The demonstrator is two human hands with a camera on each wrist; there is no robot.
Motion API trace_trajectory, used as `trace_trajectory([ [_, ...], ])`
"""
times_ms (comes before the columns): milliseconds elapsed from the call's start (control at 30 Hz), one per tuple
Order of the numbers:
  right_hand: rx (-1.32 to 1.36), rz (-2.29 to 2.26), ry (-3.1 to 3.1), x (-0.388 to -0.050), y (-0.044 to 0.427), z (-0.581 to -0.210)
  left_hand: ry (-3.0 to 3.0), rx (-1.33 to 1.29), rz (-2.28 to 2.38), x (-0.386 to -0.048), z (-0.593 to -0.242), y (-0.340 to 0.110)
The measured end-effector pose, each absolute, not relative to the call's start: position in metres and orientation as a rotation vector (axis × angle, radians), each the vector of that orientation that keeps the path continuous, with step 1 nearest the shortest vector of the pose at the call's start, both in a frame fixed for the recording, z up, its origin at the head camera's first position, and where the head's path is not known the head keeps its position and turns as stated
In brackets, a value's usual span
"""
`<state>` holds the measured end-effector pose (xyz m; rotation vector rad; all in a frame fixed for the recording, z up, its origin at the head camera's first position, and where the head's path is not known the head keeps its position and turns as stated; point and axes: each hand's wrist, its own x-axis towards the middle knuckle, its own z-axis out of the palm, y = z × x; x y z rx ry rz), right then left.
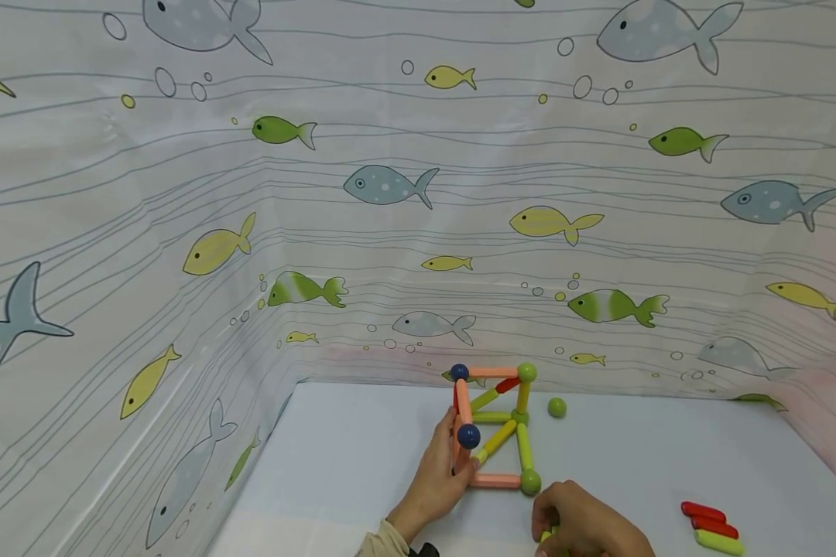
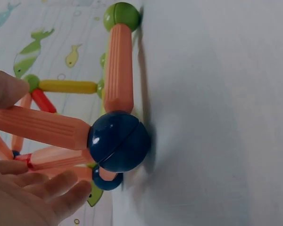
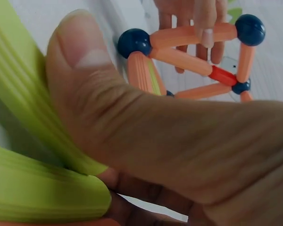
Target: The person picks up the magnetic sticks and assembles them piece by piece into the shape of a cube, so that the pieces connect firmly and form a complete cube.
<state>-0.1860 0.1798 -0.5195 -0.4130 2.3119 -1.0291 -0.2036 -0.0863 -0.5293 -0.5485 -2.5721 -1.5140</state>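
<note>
A box-like frame of magnetic sticks and balls stands on the white table, with green balls point(image 1: 531, 481) on its right and dark blue balls point(image 2: 119, 141) on its left. My left hand point(image 1: 435, 476) grips its left side, thumb and fingers around an orange stick point(image 2: 42, 128). At the table's near edge my right hand point(image 1: 585, 518) is curled, pinching a yellow-green stick point(image 3: 33, 89) under the thumb. A second yellow-green stick point(image 3: 47, 188) touches the first at its end; the fingers behind are mostly hidden.
A loose green ball point(image 1: 556, 407) lies right of the frame. Two red sticks point(image 1: 704, 511) and a yellow-green stick point(image 1: 719, 541) lie together at the right. A fish-printed sheet point(image 1: 390, 232) encloses the table point(image 1: 348, 441) at the back and sides.
</note>
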Motion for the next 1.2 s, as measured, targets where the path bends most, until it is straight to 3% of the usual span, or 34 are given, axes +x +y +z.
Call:
trace_trajectory([
  [433, -0.655, -1.285, 2.402, -0.197, 0.200, -0.505, -2.369, -0.483, -1.123, -0.188, -0.508, -0.079],
  [767, -0.172, -2.027, 2.525, -0.190, 0.175, -0.492, -2.278, -0.629, -1.202, -0.190, -0.503, -0.084],
  [1200, -0.203, -2.149, 2.509, -0.190, 0.144, -0.492, -2.332, -0.645, -1.566, -0.195, -0.498, -0.092],
])
